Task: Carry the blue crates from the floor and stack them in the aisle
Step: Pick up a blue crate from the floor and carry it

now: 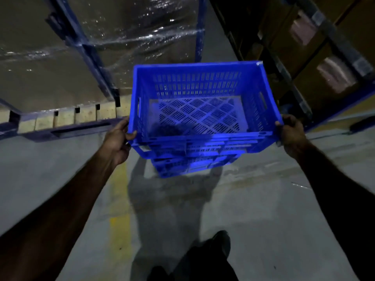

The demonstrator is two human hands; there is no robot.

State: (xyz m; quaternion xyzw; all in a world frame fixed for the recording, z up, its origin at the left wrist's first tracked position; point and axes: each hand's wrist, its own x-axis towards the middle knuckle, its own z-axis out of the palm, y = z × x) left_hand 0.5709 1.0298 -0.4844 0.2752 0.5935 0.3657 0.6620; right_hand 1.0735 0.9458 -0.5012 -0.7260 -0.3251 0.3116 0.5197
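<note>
A blue slotted plastic crate [198, 86] is held out in front of me above the floor, open side up and empty apart from a dark patch in its near left corner. More blue crates [192, 163] are nested under it, their rims showing below its near wall. My left hand [119, 138] grips the near left corner of the rim. My right hand [292, 134] grips the near right corner. Both arms are stretched forward.
A wrapped pallet load [60, 57] on a wooden pallet [60, 118] in blue racking stands at the left. Racking with cardboard boxes [324, 57] lines the right. Grey concrete floor with a yellow line [119, 220] lies below. My dark shoe [219, 244] shows at the bottom.
</note>
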